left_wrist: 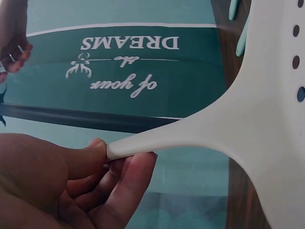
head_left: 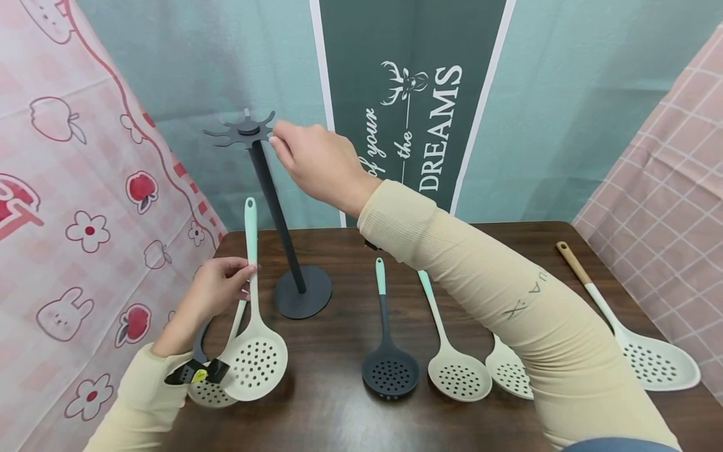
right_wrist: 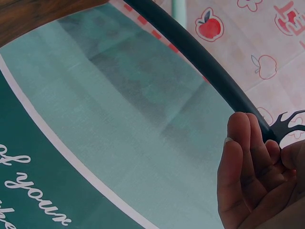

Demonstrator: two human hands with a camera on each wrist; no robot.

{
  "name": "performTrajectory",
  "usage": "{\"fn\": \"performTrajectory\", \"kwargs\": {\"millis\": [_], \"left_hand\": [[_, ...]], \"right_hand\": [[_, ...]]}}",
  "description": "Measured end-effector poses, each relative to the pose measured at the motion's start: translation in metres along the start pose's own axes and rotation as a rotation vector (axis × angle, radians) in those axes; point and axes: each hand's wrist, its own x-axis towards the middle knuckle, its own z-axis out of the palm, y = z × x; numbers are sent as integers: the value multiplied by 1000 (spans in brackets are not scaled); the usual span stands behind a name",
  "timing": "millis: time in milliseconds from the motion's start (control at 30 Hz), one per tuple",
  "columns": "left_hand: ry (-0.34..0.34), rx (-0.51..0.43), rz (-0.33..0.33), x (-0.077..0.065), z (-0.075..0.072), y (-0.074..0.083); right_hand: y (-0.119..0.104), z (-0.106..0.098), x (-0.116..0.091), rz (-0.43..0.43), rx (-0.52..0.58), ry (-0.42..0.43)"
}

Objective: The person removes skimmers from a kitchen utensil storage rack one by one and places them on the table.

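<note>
My left hand [head_left: 217, 285] pinches a white skimmer [head_left: 257, 361] by its shaft, just below the mint handle. Its perforated bowl hangs down and its handle points up; the left wrist view shows the thumb and fingers on the shaft [left_wrist: 162, 138]. Beside it stands a dark utensil stand [head_left: 272, 201] with a round base and a ring of hooks on top. Up at those hooks, my right hand [head_left: 324, 160] pinches one at the stand's right side. In the right wrist view, the fingers [right_wrist: 238, 157] curl near the hooks and hide the pinched tip.
On the brown table [head_left: 322, 414] lie a dark skimmer [head_left: 390, 370], a white skimmer [head_left: 460, 375], another white one [head_left: 508, 370] partly behind my right sleeve, and a wooden-handled one [head_left: 658, 364]. Another white skimmer [head_left: 209, 394] lies beneath my left wrist. Curtains surround the table.
</note>
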Motion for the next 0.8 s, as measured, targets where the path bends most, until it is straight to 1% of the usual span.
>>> {"fn": "performTrajectory", "kwargs": {"millis": [133, 267, 400, 633, 800], "left_hand": [[-36, -47, -47, 4, 5, -6], [-87, -81, -111, 8, 10, -15], [-134, -82, -164, 12, 14, -25], [-213, -74, -222, 15, 20, -36], [-291, -77, -249, 17, 23, -44]], "right_hand": [[0, 1, 0, -3, 1, 3], [0, 1, 0, -1, -3, 4], [-1, 0, 0, 4, -1, 5], [-2, 0, 0, 6, -1, -2], [-2, 1, 0, 10, 2, 4]]}}
